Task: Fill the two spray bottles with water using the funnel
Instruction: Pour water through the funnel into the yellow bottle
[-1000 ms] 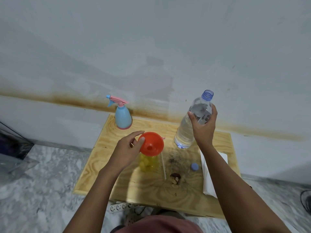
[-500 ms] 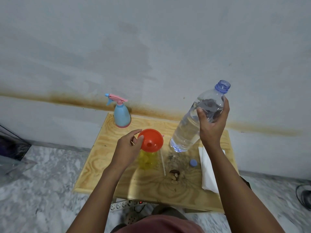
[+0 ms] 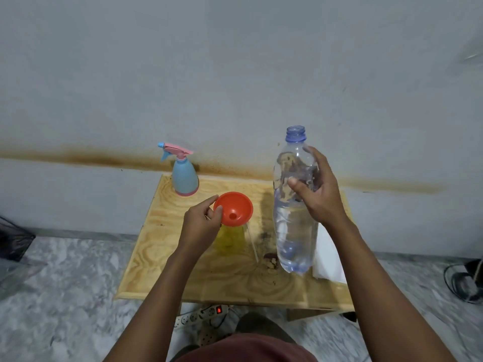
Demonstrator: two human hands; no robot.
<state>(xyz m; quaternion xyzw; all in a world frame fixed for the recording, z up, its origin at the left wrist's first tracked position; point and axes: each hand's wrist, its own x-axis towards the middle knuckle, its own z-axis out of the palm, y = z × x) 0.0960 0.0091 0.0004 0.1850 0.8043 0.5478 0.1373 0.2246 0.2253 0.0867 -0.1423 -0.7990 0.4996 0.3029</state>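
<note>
From the head camera, looking down, there is a small wooden table [image 3: 146,246] against a wall. The left hand [image 3: 201,226] is curled, and its thumb and finger pinch the rim of the orange funnel [image 3: 234,209]. The funnel sits in the top of the yellow spray bottle [image 3: 231,240], which stands in the middle of the table with its sprayer top off. The hand hides part of the bottle.

The right hand [image 3: 317,190] is wrapped around the upper part of a big clear water bottle [image 3: 294,223]. Its cap is off. The bottle is held up off the table, almost straight up, just to the right of the funnel. It has water in it.

The blue spray bottle [image 3: 184,176] stands at the back of the table with its pink sprayer top on. It is well apart from both hands. A white paper [image 3: 328,259] lies on the right side of the table.

This looks like the step just before pouring into the yellow bottle. Next, the big bottle must tip so its mouth comes over the funnel. The tip should be slow so water does not splash out. The left hand should keep the funnel steady.
</note>
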